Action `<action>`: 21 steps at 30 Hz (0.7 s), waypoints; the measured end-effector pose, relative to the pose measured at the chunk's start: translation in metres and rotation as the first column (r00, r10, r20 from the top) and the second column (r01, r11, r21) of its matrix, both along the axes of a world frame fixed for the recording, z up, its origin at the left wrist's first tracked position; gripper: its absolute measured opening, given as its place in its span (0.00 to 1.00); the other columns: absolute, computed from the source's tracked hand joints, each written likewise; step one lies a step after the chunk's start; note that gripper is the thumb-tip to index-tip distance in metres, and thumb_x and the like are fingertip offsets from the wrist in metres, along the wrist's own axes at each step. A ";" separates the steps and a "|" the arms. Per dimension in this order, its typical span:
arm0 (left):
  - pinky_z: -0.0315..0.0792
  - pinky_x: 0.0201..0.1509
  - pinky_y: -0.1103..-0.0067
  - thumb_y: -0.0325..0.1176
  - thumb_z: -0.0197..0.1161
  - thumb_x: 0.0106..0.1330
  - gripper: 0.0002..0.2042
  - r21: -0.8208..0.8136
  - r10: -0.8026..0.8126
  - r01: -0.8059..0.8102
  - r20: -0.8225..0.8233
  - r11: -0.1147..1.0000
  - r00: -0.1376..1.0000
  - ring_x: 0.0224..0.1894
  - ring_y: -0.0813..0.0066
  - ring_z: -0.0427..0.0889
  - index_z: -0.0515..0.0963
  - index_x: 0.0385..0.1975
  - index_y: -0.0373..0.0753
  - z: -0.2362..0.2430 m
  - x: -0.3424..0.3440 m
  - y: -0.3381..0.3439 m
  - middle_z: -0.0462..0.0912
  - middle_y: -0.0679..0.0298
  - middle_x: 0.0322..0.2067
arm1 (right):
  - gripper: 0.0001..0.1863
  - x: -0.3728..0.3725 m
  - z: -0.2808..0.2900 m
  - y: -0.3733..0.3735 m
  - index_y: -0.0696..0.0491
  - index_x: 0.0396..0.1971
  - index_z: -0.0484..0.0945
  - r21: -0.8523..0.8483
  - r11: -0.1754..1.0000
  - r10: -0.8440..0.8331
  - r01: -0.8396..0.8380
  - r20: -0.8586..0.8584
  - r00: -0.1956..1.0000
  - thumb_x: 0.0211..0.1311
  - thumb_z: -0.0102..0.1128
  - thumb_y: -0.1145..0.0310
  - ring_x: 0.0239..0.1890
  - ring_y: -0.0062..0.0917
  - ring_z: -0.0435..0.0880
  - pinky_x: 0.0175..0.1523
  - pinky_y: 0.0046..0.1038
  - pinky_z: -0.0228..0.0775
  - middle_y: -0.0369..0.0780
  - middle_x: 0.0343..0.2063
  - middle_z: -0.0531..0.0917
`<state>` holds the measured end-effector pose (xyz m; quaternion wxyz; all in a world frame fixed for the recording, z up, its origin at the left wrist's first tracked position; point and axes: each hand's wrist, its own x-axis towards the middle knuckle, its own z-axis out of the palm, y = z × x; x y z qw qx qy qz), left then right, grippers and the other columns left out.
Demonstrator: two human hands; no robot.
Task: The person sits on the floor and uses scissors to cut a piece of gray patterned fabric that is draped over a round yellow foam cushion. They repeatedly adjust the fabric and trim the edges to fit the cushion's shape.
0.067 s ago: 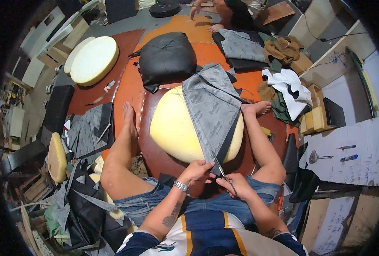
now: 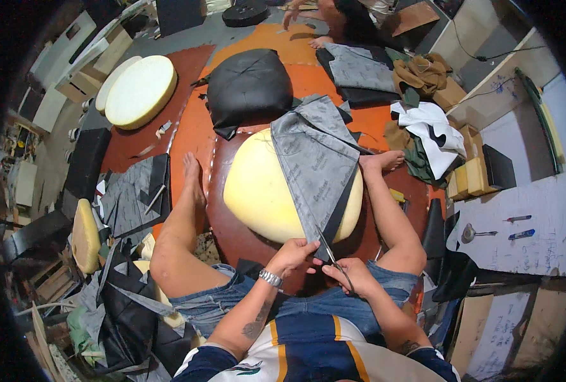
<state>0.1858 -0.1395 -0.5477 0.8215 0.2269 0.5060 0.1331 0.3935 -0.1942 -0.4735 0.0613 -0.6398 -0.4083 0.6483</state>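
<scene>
Orange and dark-red padded sheeting (image 2: 191,137) covers the floor around a rounded yellow foam cushion (image 2: 257,184), which sits between the person's legs and serves as landmark here. Just beyond it rests a black tufted cushion (image 2: 250,86); off to its far left lies a pale round foam disc (image 2: 140,92), and to its far right a heap of white cloth (image 2: 432,137). Well past it, a co-worker's hand (image 2: 294,13) shows.

Grey printed fabric (image 2: 315,159) with a dark reverse side lies across the foam's top and right part, narrowing to a point that comes off its near edge. At that near edge the left hand (image 2: 290,256) pinches the narrow end, thumb on top. To its right, the right hand (image 2: 353,277) is closed around the handles of a pair of scissors (image 2: 329,254), whose blades reach toward the foam over the fabric; how wide they stand apart is too small to tell.

Cutting or trimming this narrow end looks like the step in hand. The next move seems to call for the left hand to hold the fabric taut, fingers clear of the blades, while the right hand works the scissors along the edge without nicking the foam underneath.
</scene>
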 end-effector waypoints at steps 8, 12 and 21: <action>0.77 0.54 0.75 0.27 0.58 0.74 0.20 0.819 0.485 -0.184 -0.128 0.544 0.865 0.54 0.67 0.81 0.68 0.63 0.30 0.161 0.007 0.018 0.79 0.54 0.56 | 0.30 -0.002 -0.027 0.013 0.54 0.20 0.80 0.092 0.996 0.001 -0.002 0.016 1.000 0.63 0.67 0.39 0.14 0.18 0.74 0.20 0.26 0.63 0.34 0.11 0.74; 0.75 0.60 0.69 0.27 0.53 0.75 0.23 0.747 0.383 -0.522 0.378 0.411 0.843 0.58 0.62 0.80 0.61 0.69 0.39 0.301 0.020 -0.024 0.77 0.53 0.59 | 0.29 0.002 -0.034 0.005 0.54 0.23 0.80 0.040 0.999 -0.030 0.032 -0.039 0.999 0.62 0.67 0.39 0.16 0.18 0.74 0.21 0.26 0.63 0.34 0.13 0.75; 0.77 0.54 0.73 0.30 0.61 0.72 0.23 0.802 0.287 -0.582 0.531 0.135 0.798 0.54 0.65 0.80 0.66 0.64 0.34 0.322 0.064 0.040 0.78 0.53 0.56 | 0.23 -0.001 -0.034 0.004 0.56 0.29 0.80 -0.026 0.995 -0.094 0.091 -0.138 0.986 0.63 0.70 0.48 0.17 0.16 0.73 0.22 0.24 0.60 0.33 0.16 0.75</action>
